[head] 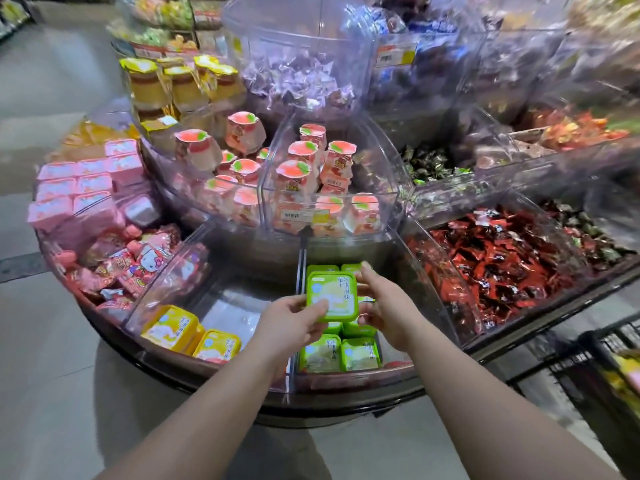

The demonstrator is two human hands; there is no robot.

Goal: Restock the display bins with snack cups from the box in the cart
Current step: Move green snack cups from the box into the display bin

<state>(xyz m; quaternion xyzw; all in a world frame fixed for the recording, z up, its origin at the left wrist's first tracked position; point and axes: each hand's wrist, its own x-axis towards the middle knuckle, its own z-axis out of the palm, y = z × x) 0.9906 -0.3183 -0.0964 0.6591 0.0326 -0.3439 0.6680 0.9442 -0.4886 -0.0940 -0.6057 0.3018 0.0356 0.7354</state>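
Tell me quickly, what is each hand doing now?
Left hand: holds the green snack cup by its near left edge.
Right hand: fingers curled on the same cup's right side.

A round tiered display stand (214, 386) fills the frame's middle, its clear bins holding green snack cups (320, 356) at lower centre, yellow cups (172, 327) to their left and red-wrapped sweets (502, 258) at right.
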